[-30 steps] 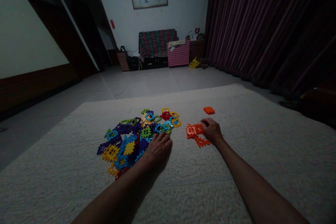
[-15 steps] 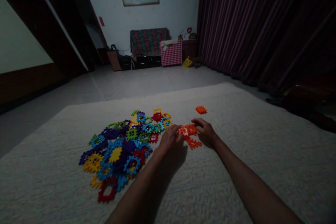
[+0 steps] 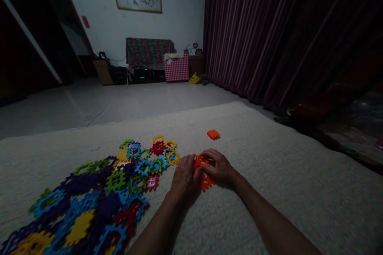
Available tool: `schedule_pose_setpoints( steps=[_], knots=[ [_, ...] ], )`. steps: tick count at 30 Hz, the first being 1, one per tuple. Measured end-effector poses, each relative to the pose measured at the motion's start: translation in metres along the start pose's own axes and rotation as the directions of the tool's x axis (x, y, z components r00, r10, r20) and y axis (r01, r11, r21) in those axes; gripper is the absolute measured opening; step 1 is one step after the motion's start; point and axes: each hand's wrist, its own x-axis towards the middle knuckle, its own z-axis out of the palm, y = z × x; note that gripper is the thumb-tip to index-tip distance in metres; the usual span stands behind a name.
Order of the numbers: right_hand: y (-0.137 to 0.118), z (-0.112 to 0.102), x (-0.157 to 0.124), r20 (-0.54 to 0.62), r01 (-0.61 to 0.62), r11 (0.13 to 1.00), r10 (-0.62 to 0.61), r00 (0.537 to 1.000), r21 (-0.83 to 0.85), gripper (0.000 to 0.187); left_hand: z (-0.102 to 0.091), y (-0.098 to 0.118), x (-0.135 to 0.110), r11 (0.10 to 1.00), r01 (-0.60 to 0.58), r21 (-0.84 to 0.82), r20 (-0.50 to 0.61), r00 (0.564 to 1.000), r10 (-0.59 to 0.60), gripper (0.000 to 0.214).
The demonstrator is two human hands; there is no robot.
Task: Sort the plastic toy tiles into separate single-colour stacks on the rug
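Both hands meet over a cluster of orange notched plastic tiles (image 3: pixel 207 183) on the pale quilted cover. My left hand (image 3: pixel 184 174) is closed on the cluster's left side, with the thumb toward the middle. Against the right side, my right hand (image 3: pixel 220 167) has its fingers curled over the tiles and its thumb pressed on them. The fingers hide much of the cluster. A loose orange tile (image 3: pixel 213 134) lies flat beyond the hands. To the left spreads a pile of toothed tiles in several colours, among them a green window-shaped tile (image 3: pixel 115 180) and a dark pink one (image 3: pixel 153 182).
The textured cover (image 3: pixel 269 191) runs under everything and ends at a grey tiled floor (image 3: pixel 143 101). A purple curtain (image 3: pixel 239 32) hangs on the right. By the far wall stand a red-checked cloth-covered box (image 3: pixel 176 67) and a low dark cabinet (image 3: pixel 146 75).
The view has turned right and come closer to the tiles. My right hand has moved in over the orange cluster, beside my left hand. The loose orange tile has stayed on the cover.
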Motion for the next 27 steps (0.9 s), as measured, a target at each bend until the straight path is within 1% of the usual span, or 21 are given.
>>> schedule_pose_setpoints(
  steps=[2,4,6,8,10,13,15,18,20,22,25,27],
  knots=[
    [0.003,0.000,-0.001,-0.067,-0.047,0.997,0.051,0.996,0.059,0.029,0.000,0.001,0.000,1.000,0.001,0.013,-0.012,1.000,-0.001,0.044],
    [0.013,-0.003,-0.001,-0.180,-0.090,0.996,0.093,0.979,0.024,0.028,0.001,0.002,0.000,1.000,0.002,0.023,-0.018,1.000,-0.002,0.043],
    [0.026,-0.009,-0.001,-0.296,-0.159,0.979,0.116,0.948,-0.126,0.028,0.001,0.003,0.000,0.999,0.008,0.031,-0.025,1.000,-0.007,0.042],
    [0.039,-0.015,-0.002,-0.358,-0.244,0.926,0.132,0.925,-0.289,0.030,0.001,0.003,0.000,0.999,0.012,0.040,-0.032,0.999,-0.011,0.042],
    [0.048,-0.019,-0.003,-0.365,-0.290,0.876,0.144,0.920,-0.385,0.037,0.000,0.003,0.000,0.999,0.016,0.049,-0.036,0.999,-0.014,0.041],
    [0.051,-0.020,-0.005,-0.339,-0.287,0.848,0.137,0.931,-0.446,0.047,0.000,0.004,0.001,0.999,0.009,0.052,-0.038,0.999,-0.008,0.039],
    [0.050,-0.018,-0.006,-0.326,-0.293,0.836,0.146,0.934,-0.464,0.046,0.000,0.004,0.002,0.999,0.006,0.054,-0.043,0.999,-0.003,0.039],
    [0.050,-0.018,-0.006,-0.317,-0.301,0.831,0.161,0.935,-0.467,0.040,0.001,0.003,0.003,0.998,0.003,0.060,-0.051,0.999,0.000,0.038],
    [0.053,-0.019,-0.006,-0.305,-0.283,0.847,0.152,0.940,-0.449,0.036,0.001,0.002,0.003,0.998,-0.002,0.061,-0.047,0.999,0.004,0.037],
    [0.057,-0.021,-0.005,-0.296,-0.251,0.882,0.135,0.946,-0.400,0.035,0.001,0.002,0.003,0.998,-0.004,0.062,-0.050,0.999,0.007,0.037],
    [0.063,-0.027,0.003,-0.308,-0.199,0.939,0.109,0.945,-0.279,0.038,0.001,0.003,0.002,0.998,-0.007,0.054,-0.059,0.998,0.010,0.036],
    [0.069,-0.033,0.014,-0.331,-0.179,0.966,0.109,0.937,-0.188,0.039,0.000,0.005,0.002,0.999,-0.007,0.051,-0.059,0.998,0.010,0.036]
  ],
)
